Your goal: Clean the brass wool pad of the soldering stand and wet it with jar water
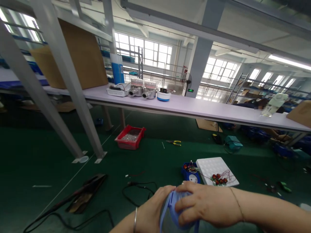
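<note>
At the bottom middle, a blue plastic housing (pixel 178 202) with a paler edge is between my two hands. My left hand (pixel 152 207) is closed around its left side, thumb near the top. My right hand (pixel 204 202) lies over its right side with curled fingers pressing on it. The lower part of the housing is cut off by the frame and partly covered by my fingers. Just beyond my hands sits another blue casing (pixel 190 171) with wires inside. Beside it, a white foam tray (pixel 211 165) bears several small red-and-green parts (pixel 219 178) with wires.
On the green bench (pixel 150 165) are a soldering iron (pixel 65 200) in a dark holder, black cable (pixel 141 184), pliers (pixel 174 142) and a red bin (pixel 128 147) of small metal pieces. A raised shelf (pixel 189 105) holds metal housings (pixel 149 92) and a cardboard box (pixel 80 61).
</note>
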Motion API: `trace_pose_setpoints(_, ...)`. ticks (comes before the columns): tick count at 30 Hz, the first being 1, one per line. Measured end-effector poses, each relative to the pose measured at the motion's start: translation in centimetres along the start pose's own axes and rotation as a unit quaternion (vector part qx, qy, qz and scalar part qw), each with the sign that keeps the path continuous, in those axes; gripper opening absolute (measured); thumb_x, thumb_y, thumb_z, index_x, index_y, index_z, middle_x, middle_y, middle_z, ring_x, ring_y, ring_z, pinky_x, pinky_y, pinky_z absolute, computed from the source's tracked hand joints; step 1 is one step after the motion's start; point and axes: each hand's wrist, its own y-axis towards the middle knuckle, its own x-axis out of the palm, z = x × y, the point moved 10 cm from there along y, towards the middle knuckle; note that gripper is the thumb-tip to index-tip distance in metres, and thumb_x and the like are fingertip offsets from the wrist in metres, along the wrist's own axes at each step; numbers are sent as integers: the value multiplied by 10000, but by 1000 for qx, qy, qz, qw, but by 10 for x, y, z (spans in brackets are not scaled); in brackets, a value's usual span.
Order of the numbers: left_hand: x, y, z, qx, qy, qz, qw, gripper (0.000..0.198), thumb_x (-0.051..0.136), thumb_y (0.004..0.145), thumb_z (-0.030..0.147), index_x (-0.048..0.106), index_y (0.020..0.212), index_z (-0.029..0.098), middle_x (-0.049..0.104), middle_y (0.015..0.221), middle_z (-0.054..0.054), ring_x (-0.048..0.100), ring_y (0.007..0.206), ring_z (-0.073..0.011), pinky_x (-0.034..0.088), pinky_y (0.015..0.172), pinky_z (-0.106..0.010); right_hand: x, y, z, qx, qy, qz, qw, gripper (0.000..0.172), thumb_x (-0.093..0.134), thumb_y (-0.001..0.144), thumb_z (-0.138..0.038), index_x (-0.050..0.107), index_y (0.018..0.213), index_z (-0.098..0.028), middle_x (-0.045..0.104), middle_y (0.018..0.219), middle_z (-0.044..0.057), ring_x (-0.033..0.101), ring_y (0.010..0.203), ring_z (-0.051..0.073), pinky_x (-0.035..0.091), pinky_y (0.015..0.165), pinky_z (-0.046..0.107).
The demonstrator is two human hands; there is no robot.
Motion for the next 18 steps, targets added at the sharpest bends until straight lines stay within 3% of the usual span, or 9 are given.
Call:
trace_pose_setpoints(3, -4, -2, 1, -8, -44, 23, 999, 1107, 838, 426, 451, 301, 1362, 204, 383, 1336, -133, 381, 1251, -324, 296, 1109, -445, -3, -2, 8, 56, -2, 13, 998, 563, 549, 842, -267, 353, 1360, -363, 260, 1497, 32, 141, 1396, 317, 235, 1104, 581)
trace_pose_setpoints(5, -8, -3, -3, -28, -72, 60, 995, 1124, 846, 419, 420, 273, 1364, 213, 377, 1337, -137, 392, 1245, -320, 310, 1101, -440, -1, 1, 26, 143, -24, 41, 989, 710, 583, 798, -525, 249, 1410, -386, 142, 1529, 114, 234, 1339, 435, 356, 980, 651)
trace_pose_setpoints(7, -8, -3, -8, -48, -70, 77, 993, 1136, 848, 420, 391, 242, 1366, 220, 363, 1342, -133, 391, 1243, -318, 306, 1103, -443, 8, 3, 49, 243, -41, 52, 968, 877, 493, 721, -744, 232, 1432, -301, 314, 1422, 223, 471, 1138, 471, 481, 807, 632)
trace_pose_setpoints(10, -7, 1, -13, -68, -34, 81, 994, 1119, 838, 438, 365, 217, 1356, 213, 349, 1343, -133, 372, 1248, -323, 283, 1110, -463, 17, 4, 68, 321, -76, 49, 943, 883, 488, 718, -742, 346, 1369, -161, 535, 1118, 203, 604, 846, 374, 544, 661, 539)
trace_pose_setpoints(13, -11, 5, -17, -79, -35, 91, 992, 1144, 854, 394, 310, 217, 1339, 217, 359, 1332, -115, 375, 1245, -310, 299, 1107, -448, 9, 10, 55, 235, -118, 33, 964, 577, 626, 780, -483, 454, 1247, -191, 501, 1197, 159, 572, 904, 320, 545, 732, 485)
trace_pose_setpoints(15, -12, 8, -18, -85, -68, 84, 990, 1146, 858, 373, 253, 227, 1329, 230, 393, 1311, -84, 403, 1229, -282, 328, 1095, -415, 3, 10, 36, 122, -121, 16, 985, 359, 578, 828, -260, 500, 1176, -231, 450, 1297, 96, 495, 1076, 287, 475, 922, 467)
trace_pose_setpoints(16, -11, 9, -19, -90, -84, 75, 989, 1132, 854, 378, 236, 236, 1326, 236, 411, 1299, -68, 419, 1217, -268, 340, 1088, -400, -1, 8, 28, 73, -112, 10, 991, 331, 539, 828, -173, 516, 1151, -237, 437, 1318, 61, 434, 1165, 265, 397, 1025, 452)
trace_pose_setpoints(18, -12, 9, -22, -104, -101, 70, 987, 1091, 845, 392, 226, 265, 1315, 244, 437, 1270, -46, 447, 1187, -249, 369, 1066, -379, -8, 3, 26, 46, -90, 12, 995, 387, 544, 802, -122, 519, 1167, -246, 395, 1358, 33, 283, 1307, 260, 240, 1134, 444)
